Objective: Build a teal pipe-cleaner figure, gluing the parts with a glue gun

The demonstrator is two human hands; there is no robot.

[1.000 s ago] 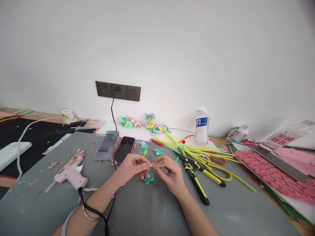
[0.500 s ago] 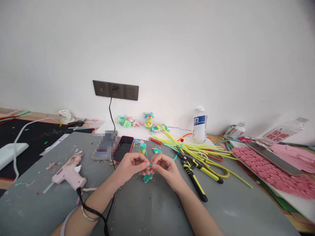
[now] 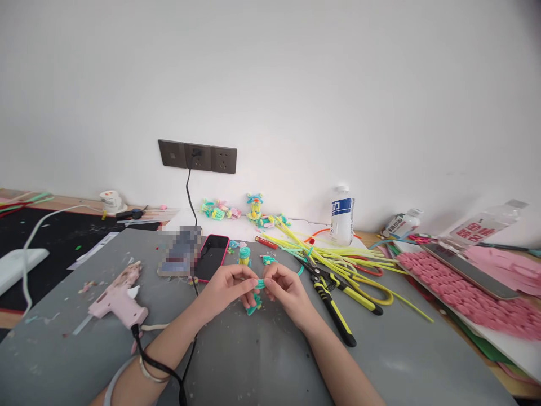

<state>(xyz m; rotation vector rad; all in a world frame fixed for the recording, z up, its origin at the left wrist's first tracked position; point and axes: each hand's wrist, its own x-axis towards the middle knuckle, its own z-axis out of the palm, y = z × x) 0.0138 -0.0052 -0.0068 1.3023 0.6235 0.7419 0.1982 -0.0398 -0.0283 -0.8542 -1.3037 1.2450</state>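
Note:
Between my two hands a short teal pipe cleaner piece (image 3: 261, 283) is pinched, one end in each set of fingertips. My left hand (image 3: 230, 287) is closed on its left end, and my right hand (image 3: 288, 290) closes on the right end. Just below the fingers lies a small teal-and-yellow pipe cleaner piece (image 3: 254, 305), partly covered by my left hand. Beyond the hands stands a teal and yellow pipe cleaner figure (image 3: 244, 256). Another small teal piece (image 3: 267, 259) lies right of it.
Yellow-handled pliers (image 3: 329, 293) and a bundle of yellow pipe cleaners (image 3: 350, 256) lie to the right. At left are a pink glue gun (image 3: 120, 304) with a black cord and a phone (image 3: 213, 256). A bottle (image 3: 342, 217) stands by the wall.
My fingertips have drawn slightly apart, and more of the teal piece shows between them. The view has shifted very slightly; the things on the table lie as before.

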